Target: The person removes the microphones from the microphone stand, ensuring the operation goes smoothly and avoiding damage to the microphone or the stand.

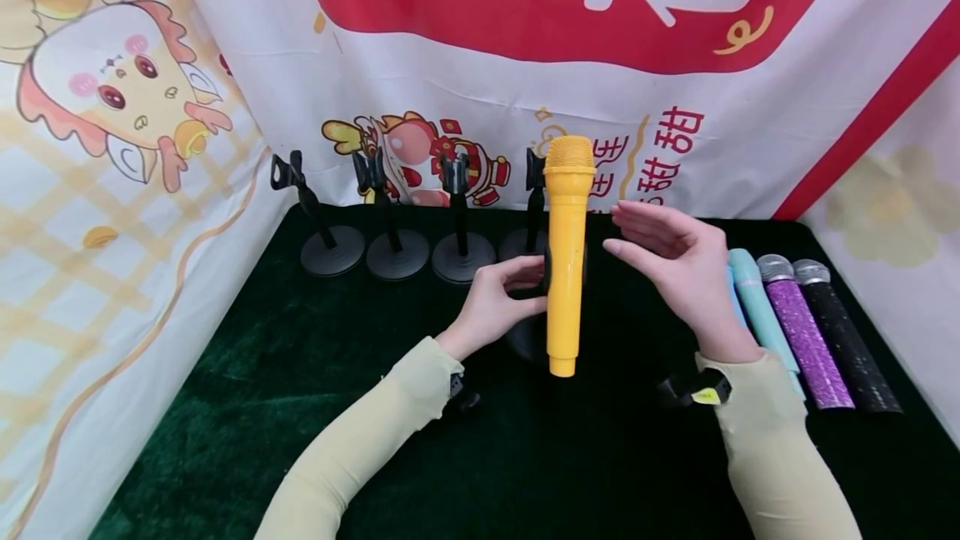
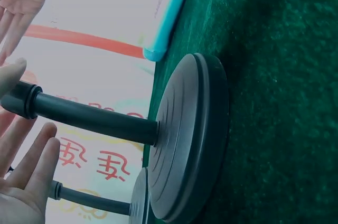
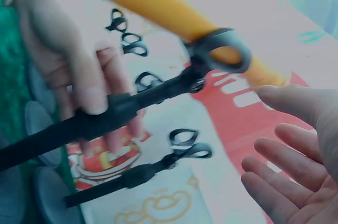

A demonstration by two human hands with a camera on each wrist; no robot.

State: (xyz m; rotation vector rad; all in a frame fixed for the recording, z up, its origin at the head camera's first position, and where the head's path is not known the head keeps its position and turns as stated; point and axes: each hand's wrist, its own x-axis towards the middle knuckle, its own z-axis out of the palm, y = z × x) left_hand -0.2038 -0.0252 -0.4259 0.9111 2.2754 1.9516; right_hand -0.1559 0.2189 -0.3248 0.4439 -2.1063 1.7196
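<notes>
A yellow microphone (image 1: 567, 273) sits in the black clip (image 3: 203, 50) of a desk stand (image 2: 95, 118), tilted with its mesh head up and away. My left hand (image 1: 495, 300) holds this stand by the collar on its stem, with thumb and fingers on either side, as the right wrist view shows. The stand's round base (image 2: 179, 134) is down by the green cloth. To the right of the microphone, my right hand (image 1: 678, 273) is held up, fingers extended and apart from it, with nothing in the palm.
Several empty black stands, one of them (image 1: 397, 252), line the back of the green-covered table (image 1: 300, 407). On the right lie a teal microphone (image 1: 765, 307), a purple glitter one (image 1: 808, 340), a black one (image 1: 851, 340) and a partly hidden blue one. Printed cloth hangs behind and beside.
</notes>
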